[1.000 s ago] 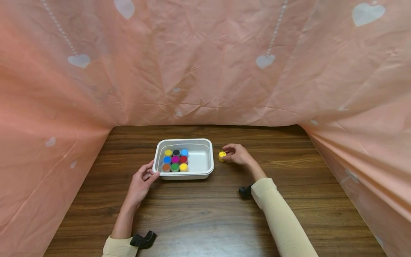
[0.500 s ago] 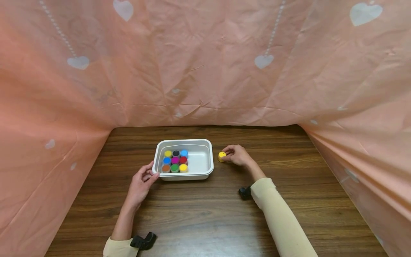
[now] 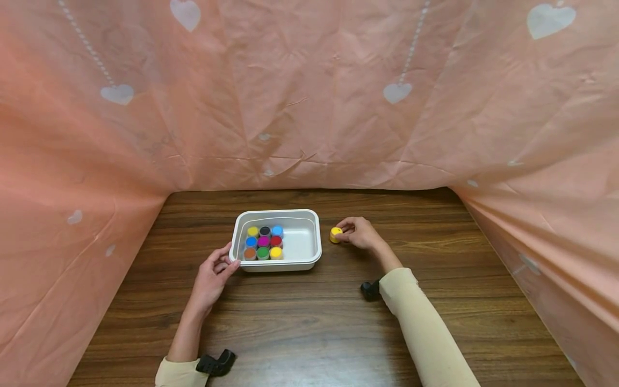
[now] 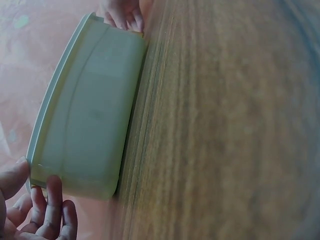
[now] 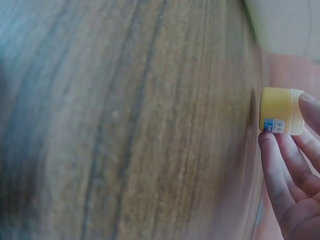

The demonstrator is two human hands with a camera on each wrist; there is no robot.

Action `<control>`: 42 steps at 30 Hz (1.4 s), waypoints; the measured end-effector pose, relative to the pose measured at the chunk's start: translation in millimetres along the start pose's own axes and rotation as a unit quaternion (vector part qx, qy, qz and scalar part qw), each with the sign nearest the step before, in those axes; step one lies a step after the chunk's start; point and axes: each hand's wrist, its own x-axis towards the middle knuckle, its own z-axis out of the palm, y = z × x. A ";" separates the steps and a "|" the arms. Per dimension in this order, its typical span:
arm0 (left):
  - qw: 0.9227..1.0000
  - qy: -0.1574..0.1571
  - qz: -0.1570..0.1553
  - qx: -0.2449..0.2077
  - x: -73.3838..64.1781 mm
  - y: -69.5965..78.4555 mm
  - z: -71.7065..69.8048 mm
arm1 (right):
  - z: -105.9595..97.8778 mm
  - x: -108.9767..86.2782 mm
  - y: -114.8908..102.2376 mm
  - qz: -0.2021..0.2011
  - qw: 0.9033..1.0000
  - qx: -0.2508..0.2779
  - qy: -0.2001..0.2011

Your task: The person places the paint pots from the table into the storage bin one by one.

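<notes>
A white plastic tub (image 3: pixel 314 236) stands on the table, with rows of small paint jars (image 3: pixel 263 242) in its left part; their lids are of many colours. My left hand (image 3: pixel 213 277) pinches the tub's near left corner, and the left wrist view shows the thumb (image 4: pixel 15 177) at the rim and fingers (image 4: pixel 52 200) under it. To the right of the tub, my right hand (image 3: pixel 359 234) holds a yellow paint jar (image 3: pixel 336 235) between thumb and fingers. This jar (image 5: pixel 280 111) has a small blue-and-white label. Whether it touches the table cannot be told.
The dark wood table (image 3: pixel 300 312) is walled at the back and sides by a pink cloth (image 3: pixel 309 107) with white hearts. A black wrist device (image 3: pixel 216 363) sits at the left sleeve, another black device (image 3: pixel 370 290) at the right.
My right hand and the yellow paint jar have shifted very slightly right in the last half second. The left hand and the tub stay in place.
</notes>
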 end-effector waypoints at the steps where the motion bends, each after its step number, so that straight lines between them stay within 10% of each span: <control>1: 1.000 0.000 0.000 0.000 0.1 -0.3 0.0 | -0.8 -0.2 -0.6 0.000 1.000 -0.001 0.001; 42: 1.000 0.006 -0.004 0.012 0.3 -1.3 -0.6 | -11.0 -12.8 -60.1 -0.066 0.996 0.021 0.059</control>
